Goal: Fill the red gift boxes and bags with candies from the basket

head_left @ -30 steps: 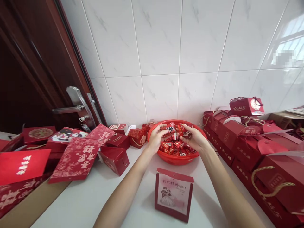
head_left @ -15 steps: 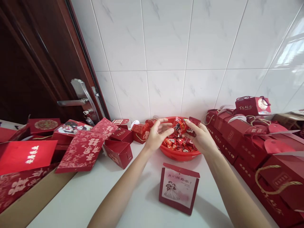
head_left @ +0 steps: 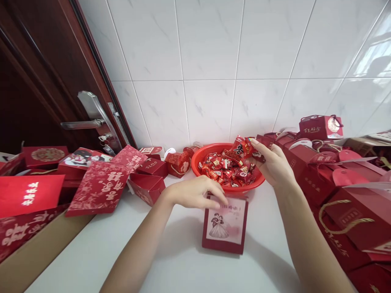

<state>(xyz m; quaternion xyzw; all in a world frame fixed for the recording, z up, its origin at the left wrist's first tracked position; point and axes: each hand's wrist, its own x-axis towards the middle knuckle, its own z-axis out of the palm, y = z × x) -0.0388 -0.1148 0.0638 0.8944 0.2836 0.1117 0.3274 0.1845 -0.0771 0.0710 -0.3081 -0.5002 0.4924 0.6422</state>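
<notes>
My left hand [head_left: 200, 192] hovers at the top edge of a small dark red gift box [head_left: 226, 224]. Its thumb and fingers are apart with nothing between them; whether the fingertips touch the box I cannot tell. The box stands upright, and its pale front bears a drawn bridal couple. Raised over the right rim of a red plastic basket [head_left: 198, 154], my right hand [head_left: 271, 160] pinches a few red wrapped candies [head_left: 241, 146]. More wrapped candies [head_left: 227, 171] fill the basket, which is behind the gift box.
Stacked red gift boxes with rope handles [head_left: 345, 215] line the right side. On the left lie unfolded red cartons [head_left: 97, 187] and a cardboard box [head_left: 45, 252] holding more. A tiled wall [head_left: 210, 110] and a door handle [head_left: 82, 124] are behind.
My left hand has come back from above the basket to the gift box's top. With the candies still pinched, my right hand has shifted right. The view has moved slightly.
</notes>
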